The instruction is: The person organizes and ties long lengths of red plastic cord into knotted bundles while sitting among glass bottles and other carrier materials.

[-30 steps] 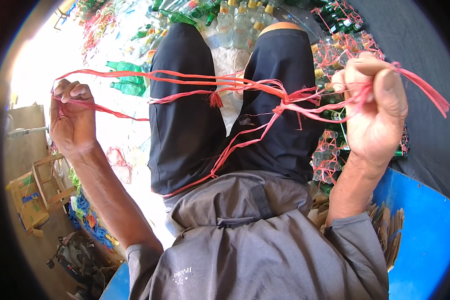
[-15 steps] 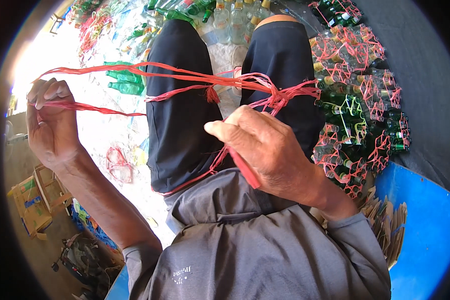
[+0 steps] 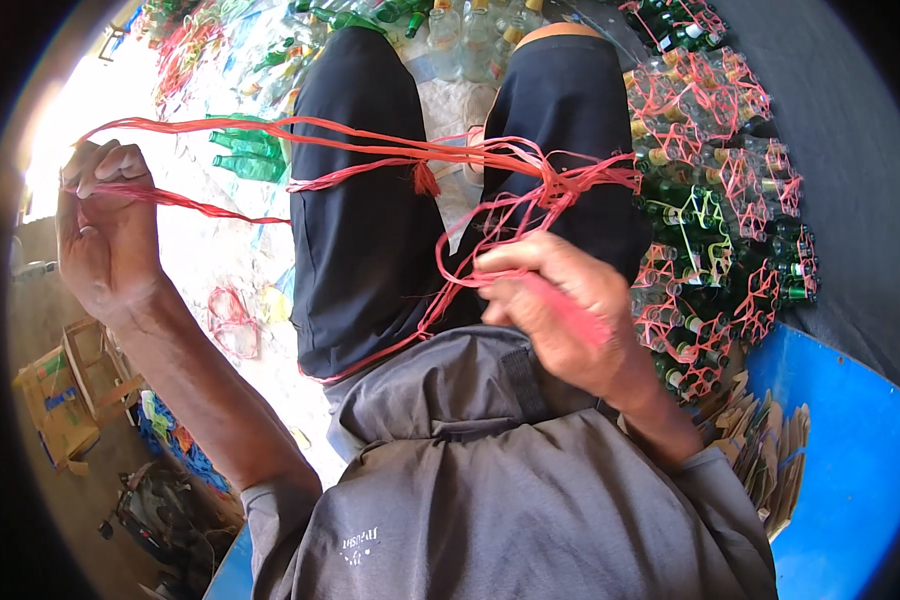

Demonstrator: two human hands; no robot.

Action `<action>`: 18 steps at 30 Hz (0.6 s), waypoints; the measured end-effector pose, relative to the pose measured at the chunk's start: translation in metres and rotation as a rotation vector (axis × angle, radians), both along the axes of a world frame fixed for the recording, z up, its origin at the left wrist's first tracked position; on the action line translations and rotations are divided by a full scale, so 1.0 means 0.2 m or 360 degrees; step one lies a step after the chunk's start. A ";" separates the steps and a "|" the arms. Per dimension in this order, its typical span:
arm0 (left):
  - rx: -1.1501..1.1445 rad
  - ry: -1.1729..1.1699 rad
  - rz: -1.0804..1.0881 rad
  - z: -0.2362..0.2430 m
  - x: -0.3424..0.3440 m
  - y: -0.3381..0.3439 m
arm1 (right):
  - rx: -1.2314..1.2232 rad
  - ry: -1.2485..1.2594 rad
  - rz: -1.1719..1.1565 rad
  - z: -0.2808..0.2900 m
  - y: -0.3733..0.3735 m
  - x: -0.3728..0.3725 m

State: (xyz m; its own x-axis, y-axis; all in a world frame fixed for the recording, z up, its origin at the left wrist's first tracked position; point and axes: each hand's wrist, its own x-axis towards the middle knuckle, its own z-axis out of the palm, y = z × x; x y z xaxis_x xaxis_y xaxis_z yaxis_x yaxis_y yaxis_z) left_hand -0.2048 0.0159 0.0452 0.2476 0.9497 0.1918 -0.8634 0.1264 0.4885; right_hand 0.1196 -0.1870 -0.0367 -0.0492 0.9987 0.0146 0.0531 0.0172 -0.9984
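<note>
Pinkish-red plastic twine (image 3: pixel 560 187) runs in several strands across my knees, meeting in a tangled knot over the right thigh. At the far left, my left hand (image 3: pixel 110 225) is raised with its fingers curled round the twine, holding a wide loop taut. Low over my lap, my right hand (image 3: pixel 575 315) is closed on a thicker pink length of the same twine. A loose loop hangs between this hand and the knot. One strand goes round my left thigh, and a short frayed tuft (image 3: pixel 426 179) dangles between the knees.
Clear and green glass bottles tied with pink twine (image 3: pixel 715 185) are stacked at the right. More clear bottles (image 3: pixel 460 40) stand beyond my knees, with green bottles (image 3: pixel 250 155) left of them. A blue panel (image 3: pixel 850 450) and flattened cardboard (image 3: pixel 770 460) are at the lower right.
My right hand has moved right and slightly down, turning with the twine in it, and a loose loop has formed beside its fingers. The left hand has barely shifted.
</note>
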 end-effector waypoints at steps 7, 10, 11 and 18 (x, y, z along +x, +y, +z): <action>0.0006 -0.0008 0.0009 0.04 -0.02 -0.01 | 0.0785 -0.0612 0.0196 -0.03 0.14 -0.15; 0.0004 0.0017 0.0079 0.02 -0.02 -0.03 | 0.0886 -0.0806 0.0219 -0.05 0.15 -0.10; 0.0003 0.0018 0.0093 0.02 -0.03 -0.03 | 0.0834 -0.0776 0.0240 -0.04 0.15 -0.07; 0.0004 -0.0082 0.0047 0.03 -0.06 -0.03 | 0.0782 -0.0896 -0.0113 0.07 0.20 0.21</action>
State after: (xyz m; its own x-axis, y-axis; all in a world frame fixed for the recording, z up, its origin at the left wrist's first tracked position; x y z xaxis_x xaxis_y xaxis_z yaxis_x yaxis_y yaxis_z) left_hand -0.2166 0.0094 0.0511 0.2093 0.9559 0.2061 -0.8907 0.0993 0.4437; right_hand 0.1622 -0.1472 -0.0232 -0.1167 0.8847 0.4514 0.5713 0.4315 -0.6982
